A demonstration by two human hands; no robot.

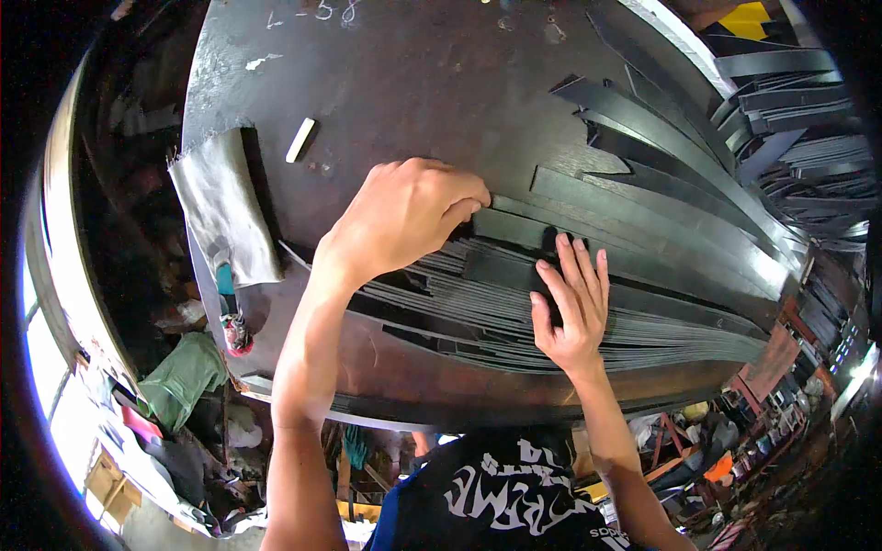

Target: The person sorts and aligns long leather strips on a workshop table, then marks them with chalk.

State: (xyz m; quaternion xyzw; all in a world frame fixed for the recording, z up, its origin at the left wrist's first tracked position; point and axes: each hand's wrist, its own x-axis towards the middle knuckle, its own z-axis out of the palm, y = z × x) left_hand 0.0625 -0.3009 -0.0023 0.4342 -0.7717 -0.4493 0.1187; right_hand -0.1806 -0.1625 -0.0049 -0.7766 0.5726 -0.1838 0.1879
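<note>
Head view: left hand [409, 213] palm-down, fingers curled, thumb and index drawn together right at the left end of a long flat black strip [531, 213]. Can't tell if the pinch is fully closed or has the strip's end between the fingertips. Right hand [574, 308] palm-down, fingers extended and slightly spread over the strips, grasping nothing; contact unclear.

The strip lies on the dark worktable [432, 101], running off to the right, just above a fanned stack of thin strips [469, 308] lying in front of the person. More loose strips [634, 216] on the table's right side, overlapping; bundled strips [799, 138] beyond its right edge.

Table's left side: white chalk stick [299, 140], grey cloth [225, 202], teal-banded tool [226, 283] partly over the cloth's lower edge. Chalked "L-58" marking [312, 16] at top. Green fabric [186, 378] below the table, lower left.
</note>
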